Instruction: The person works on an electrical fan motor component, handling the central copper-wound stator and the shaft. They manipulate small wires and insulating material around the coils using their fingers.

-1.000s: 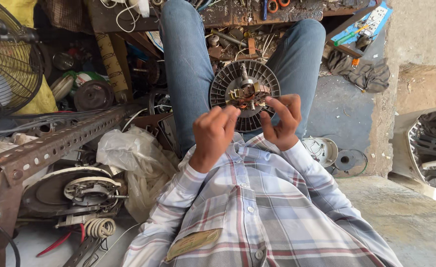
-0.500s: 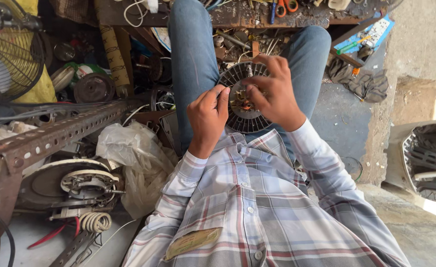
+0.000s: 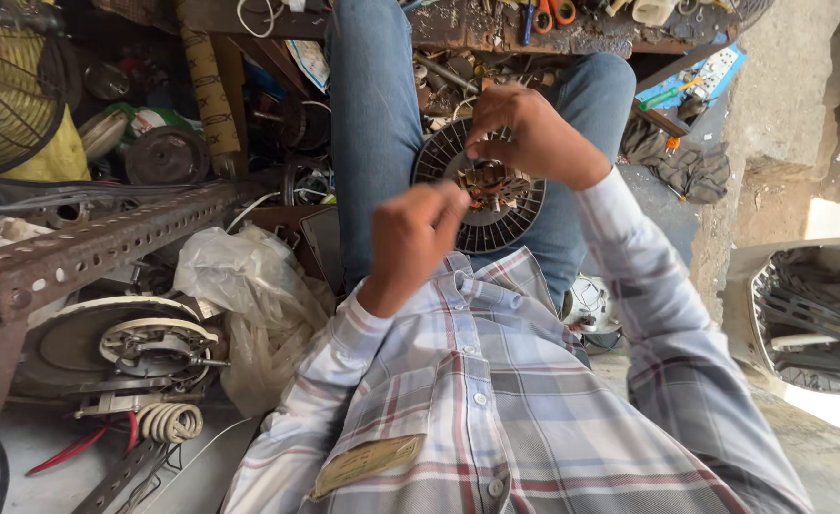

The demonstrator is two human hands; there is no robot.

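A round fan motor stator (image 3: 492,225), a dark finned ring with copper windings at its centre, rests on my lap between my jeans-clad thighs. My right hand (image 3: 537,139) lies over its upper half, fingertips gripping the wound core. My left hand (image 3: 412,238) hovers at the ring's lower left edge, thumb and fingers pinched together. I see nothing between them. Both sleeves are grey-red plaid.
A rusty perforated angle bar (image 3: 106,243) runs along the left. Below it lie a crumpled plastic bag (image 3: 249,295) and a motor housing with a wire coil (image 3: 149,352). A fan cage (image 3: 6,100) stands far left, orange-handled scissors (image 3: 549,11) lie on the cluttered bench ahead, and a grey casing (image 3: 810,319) sits right.
My right hand has moved up over the stator's top. My left hand has drawn back toward my chest, away from the core, and the view has tilted slightly.
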